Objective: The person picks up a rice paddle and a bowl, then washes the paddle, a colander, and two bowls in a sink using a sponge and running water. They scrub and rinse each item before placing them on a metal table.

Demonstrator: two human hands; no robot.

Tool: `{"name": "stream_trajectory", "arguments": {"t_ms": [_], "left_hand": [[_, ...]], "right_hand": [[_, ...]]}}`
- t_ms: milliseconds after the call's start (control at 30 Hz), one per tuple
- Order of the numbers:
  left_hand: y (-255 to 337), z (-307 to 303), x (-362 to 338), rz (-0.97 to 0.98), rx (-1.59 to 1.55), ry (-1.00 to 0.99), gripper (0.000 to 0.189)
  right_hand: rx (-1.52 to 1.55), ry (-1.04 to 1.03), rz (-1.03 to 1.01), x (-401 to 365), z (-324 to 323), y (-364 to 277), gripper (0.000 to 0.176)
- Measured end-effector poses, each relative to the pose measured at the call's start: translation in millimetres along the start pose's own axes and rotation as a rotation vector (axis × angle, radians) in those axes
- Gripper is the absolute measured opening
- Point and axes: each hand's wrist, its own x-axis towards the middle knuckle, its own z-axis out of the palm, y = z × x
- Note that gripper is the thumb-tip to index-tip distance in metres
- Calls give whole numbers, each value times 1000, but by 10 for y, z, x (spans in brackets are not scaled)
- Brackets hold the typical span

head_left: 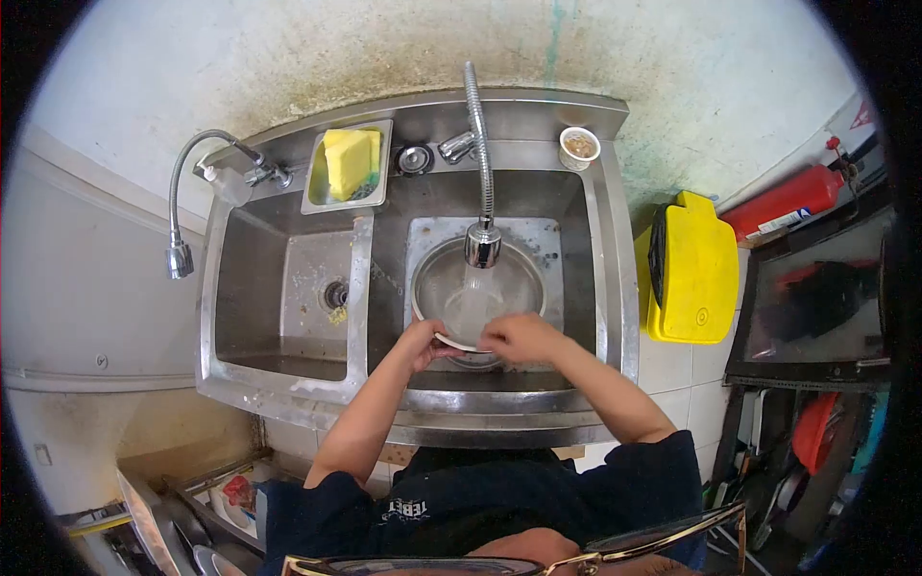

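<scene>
A steel double sink is filling the middle of the view, set against a stained wall. To its right a yellow plastic container is leaning on the tiles, and a red cylinder is lying behind it. In the sink's right basin a round bowl, grey inside with a white edge on the near side, is sitting under the flexible tap, which is pouring water into it. A yellow sponge is resting in a metal tray on the back ledge. The left hand is curling its fingers around the bowl's white near rim, its grip closing on it. The right hand is lying over the same rim just beside it, fingers bent; whether its grip is clasping the bowl I cannot tell. A small cup is standing on the sink's back right corner.
</scene>
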Motion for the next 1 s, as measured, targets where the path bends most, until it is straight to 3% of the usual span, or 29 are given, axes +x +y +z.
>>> {"name": "stream_trajectory", "arguments": {"t_ms": [33, 100, 167, 233, 300, 333, 433, 567, 633, 700, 767, 833, 867, 933, 967, 1000], "left_hand": [[-20, -23, -20, 46, 39, 35, 46], [-54, -3, -61, 92, 68, 54, 42], [-103, -24, -49, 135, 103, 79, 38], [-139, -85, 54, 26, 92, 36, 34], [-205, -135, 113, -31, 44, -1, 33], [-170, -88, 87, -95, -8, -39, 32], [-181, -75, 75, -77, -3, -61, 38], [-262, -285, 201, -111, -145, -142, 45], [-251, -326, 194, -140, -177, -139, 45], [-193, -318, 170, -141, -175, -131, 47], [-52, -157, 17, -104, -97, -97, 48], [-18, -52, 29, -73, -13, -62, 48], [-48, -33, 123, -43, 14, -62, 50], [-62, 78, 194, -19, 42, -68, 53], [-43, 155, 215, 40, 91, -40, 54], [-24, 233, 220, 98, 141, -11, 55]], "right_hand": [[176, -153, 151, 153, 44, 119, 21], [91, 98, -10, 621, 312, 423, 27], [283, -244, -39, 1223, 226, 347, 31], [730, -501, 48, 1688, 113, 203, 33], [1027, -469, 161, 2072, 87, 90, 30], [1019, -466, 156, 2228, 80, 82, 30], [1111, -816, 178, 2530, 32, 79, 24], [1027, -800, 279, 2445, 173, 186, 23], [635, -573, -98, 2241, 464, 491, 24], [944, -444, 444, 1679, 272, 507, 30], [1397, -272, 184, 1192, 150, 1031, 39], [1459, 173, 380, 918, -459, 445, 50], [1454, 179, 384, 856, -666, 209, 50], [1453, 348, 123, 878, -871, -138, 42], [1449, 353, 127, 928, -852, -150, 42], [1169, 348, -11, 988, -807, -142, 35]]}}
